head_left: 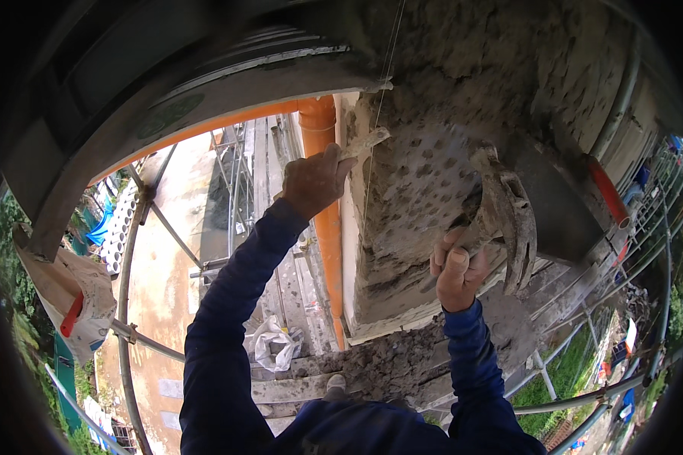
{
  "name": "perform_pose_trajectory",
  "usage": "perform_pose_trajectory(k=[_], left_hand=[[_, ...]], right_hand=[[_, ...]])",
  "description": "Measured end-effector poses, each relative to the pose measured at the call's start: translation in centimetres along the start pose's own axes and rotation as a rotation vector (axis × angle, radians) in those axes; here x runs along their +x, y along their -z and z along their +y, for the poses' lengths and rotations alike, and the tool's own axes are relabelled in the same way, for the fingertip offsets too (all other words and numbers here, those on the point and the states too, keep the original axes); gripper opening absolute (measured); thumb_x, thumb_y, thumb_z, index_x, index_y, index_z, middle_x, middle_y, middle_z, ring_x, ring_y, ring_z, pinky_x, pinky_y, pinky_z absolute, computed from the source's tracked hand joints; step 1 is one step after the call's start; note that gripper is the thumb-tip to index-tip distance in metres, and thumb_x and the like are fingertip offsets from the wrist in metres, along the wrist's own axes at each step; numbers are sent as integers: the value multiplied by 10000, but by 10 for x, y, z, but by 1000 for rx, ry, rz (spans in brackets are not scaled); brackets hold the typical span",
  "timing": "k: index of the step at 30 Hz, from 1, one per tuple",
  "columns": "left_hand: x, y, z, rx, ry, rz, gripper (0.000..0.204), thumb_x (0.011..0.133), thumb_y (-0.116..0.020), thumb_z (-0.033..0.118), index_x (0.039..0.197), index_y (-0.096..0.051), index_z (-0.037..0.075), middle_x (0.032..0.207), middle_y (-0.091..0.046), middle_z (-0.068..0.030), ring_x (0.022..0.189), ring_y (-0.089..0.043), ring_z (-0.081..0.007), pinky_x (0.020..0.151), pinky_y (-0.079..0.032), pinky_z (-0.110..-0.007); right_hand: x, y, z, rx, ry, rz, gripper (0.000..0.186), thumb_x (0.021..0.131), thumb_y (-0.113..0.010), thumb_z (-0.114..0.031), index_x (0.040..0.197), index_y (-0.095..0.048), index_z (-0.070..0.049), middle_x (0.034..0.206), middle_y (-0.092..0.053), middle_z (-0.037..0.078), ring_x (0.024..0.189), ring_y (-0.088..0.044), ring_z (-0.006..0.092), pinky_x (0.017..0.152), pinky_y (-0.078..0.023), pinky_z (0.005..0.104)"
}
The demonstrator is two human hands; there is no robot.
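Note:
My left hand [315, 182] is closed round a narrow, pale, mortar-smeared bar [368, 141]. The bar's flattened end points right, by the wall corner and a thin taut string line [372, 152]; I cannot tell whether it touches the wall. At the right, my right hand [459, 271] grips a mortar-caked hammer [514, 224], its curved, heavy head held up in front of the wall. Between the hands, the grey mortar face [429, 171] is rough and pitted with many small dimples.
An orange pipe [326, 235] runs down behind the corner. Scaffold poles [133, 303] stand on both sides. Mortar rubble [391, 371] covers the boards below, near a white bag [275, 343]. A dark flat panel [550, 193] and a red-orange tube end [609, 193] lie to the right.

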State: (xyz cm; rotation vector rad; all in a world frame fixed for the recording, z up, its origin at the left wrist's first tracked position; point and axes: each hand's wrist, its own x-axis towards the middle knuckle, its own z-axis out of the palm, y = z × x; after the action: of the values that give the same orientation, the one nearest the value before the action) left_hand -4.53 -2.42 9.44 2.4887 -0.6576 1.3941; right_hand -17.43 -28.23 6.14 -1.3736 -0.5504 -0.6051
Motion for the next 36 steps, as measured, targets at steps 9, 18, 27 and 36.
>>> perform_pose_trajectory(k=[9,18,27,36], left_hand=[[-10,-16,32,-89,-55,-24,312,929,-647,323,898,-505,47,631,-582,-118,450,-585,-284,382,-453,-377],[-52,-1,62,-236,-95,-77,296,885,-696,253,937,-508,31,690,-586,-106,554,-634,-287,440,-488,-376],[-171,-2,105,-360,250,-353,227,884,-675,223,938,-539,50,662,-640,-164,559,-634,-377,474,-489,-450],[-192,2,114,-302,427,-378,218,904,-646,242,895,-532,57,639,-605,-183,581,-615,-401,519,-480,-480]], right_hand=[[-22,1,20,51,-229,56,534,922,-574,-585,1050,-529,-69,679,-479,-5,502,-402,61,436,-355,246],[-71,27,43,101,-312,145,520,937,-572,-559,1057,-519,-56,662,-480,4,478,-391,67,421,-338,253],[-87,54,31,162,-332,239,498,946,-563,-550,1036,-510,-63,673,-470,-3,492,-409,62,426,-345,250],[-98,61,31,275,-392,287,488,949,-604,-479,1086,-510,-21,648,-438,-29,507,-373,48,449,-329,250]])
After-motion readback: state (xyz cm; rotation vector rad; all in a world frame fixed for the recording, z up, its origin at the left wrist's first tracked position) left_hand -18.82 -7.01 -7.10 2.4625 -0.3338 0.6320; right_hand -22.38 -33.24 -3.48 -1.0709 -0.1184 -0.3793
